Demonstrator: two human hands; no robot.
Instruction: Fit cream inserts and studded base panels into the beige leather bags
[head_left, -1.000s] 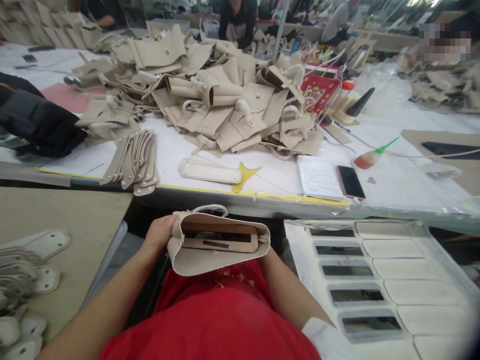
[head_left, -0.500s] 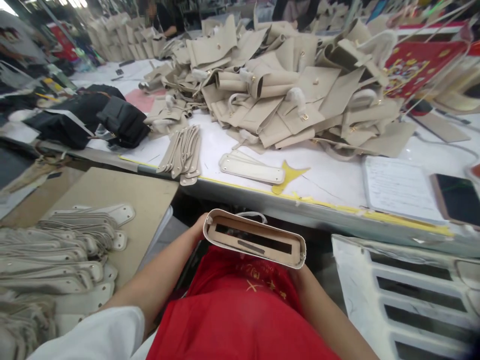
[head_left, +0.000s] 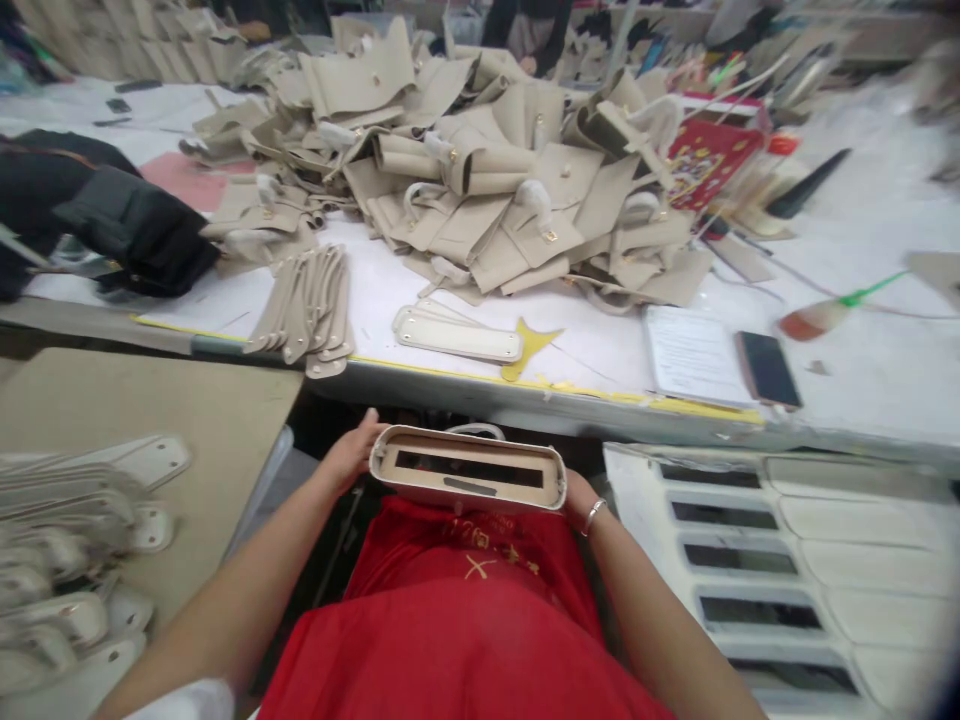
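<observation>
I hold a beige leather bag body (head_left: 466,469) bottom-up over my lap, its cardboard-lined base with a dark slot facing me. My left hand (head_left: 351,455) grips its left end, thumb on top. At the right end my right hand (head_left: 579,497) presses against the bag; a bracelet circles that wrist and the fingers are mostly hidden. A white handle loop shows just behind the bag. A flat beige base panel (head_left: 457,338) lies on the white table (head_left: 585,350) ahead, next to a yellow star-shaped scrap.
A big heap of beige bag pieces (head_left: 487,180) covers the table's far side. A fanned stack of beige strips (head_left: 307,310), paper sheet (head_left: 690,355) and phone (head_left: 766,368) lie near the front edge. Cream panels (head_left: 67,540) sit left; a slotted white tray (head_left: 787,560) right.
The view swung left and back. The bag has been turned from lying open-side toward me to base-up and level, and my right hand now shows at its right end.
</observation>
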